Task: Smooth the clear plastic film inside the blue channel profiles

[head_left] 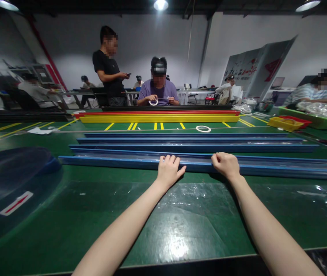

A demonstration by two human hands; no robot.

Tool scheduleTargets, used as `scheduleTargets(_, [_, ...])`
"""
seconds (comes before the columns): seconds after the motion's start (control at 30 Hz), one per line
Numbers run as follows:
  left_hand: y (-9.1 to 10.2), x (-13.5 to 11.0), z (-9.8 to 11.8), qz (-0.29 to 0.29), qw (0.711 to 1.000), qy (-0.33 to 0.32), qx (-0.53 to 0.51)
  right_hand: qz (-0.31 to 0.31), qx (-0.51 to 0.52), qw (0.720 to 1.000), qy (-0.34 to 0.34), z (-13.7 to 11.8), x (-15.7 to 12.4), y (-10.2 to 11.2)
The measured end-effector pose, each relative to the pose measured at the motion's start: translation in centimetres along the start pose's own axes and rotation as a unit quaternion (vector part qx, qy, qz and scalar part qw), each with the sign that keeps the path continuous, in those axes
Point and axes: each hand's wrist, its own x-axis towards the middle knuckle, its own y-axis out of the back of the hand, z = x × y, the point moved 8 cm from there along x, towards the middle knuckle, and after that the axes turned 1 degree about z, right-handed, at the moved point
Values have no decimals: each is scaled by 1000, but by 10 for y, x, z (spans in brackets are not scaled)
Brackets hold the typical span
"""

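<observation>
A long blue channel strip lies crosswise on the green table, nearest to me. My left hand grips its near edge with the fingers curled over the top. My right hand grips the same strip a little to the right, fingers wrapped over the edge. Three more blue strips lie parallel just behind it.
A large dark blue film roll sits at the left. Yellow and red strips and a white tape ring lie farther back. A seated person across the table holds a tape ring. Yellow and green trays stand at the right.
</observation>
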Motion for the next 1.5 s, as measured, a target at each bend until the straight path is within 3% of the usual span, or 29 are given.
scheduleTargets(0.37, [-2, 0, 1, -8, 1000, -3, 20, -26, -1, 999, -31, 2, 0, 1])
scheduleTargets(0.83, [-4, 0, 1, -17, 999, 2, 27, -38, 8, 999, -34, 4, -1, -1])
scheduleTargets(1.17, [-4, 0, 1, -22, 1000, 6, 20, -80, -14, 996, -21, 0, -1, -2])
scheduleTargets(1.33, [-4, 1, 0, -24, 999, 13, 19, -25, -42, 999, 5, -12, 0, 8])
scheduleTargets(1.5, [-4, 1, -1, -17, 999, 22, 19, 42, -25, 997, 53, -43, 0, 15])
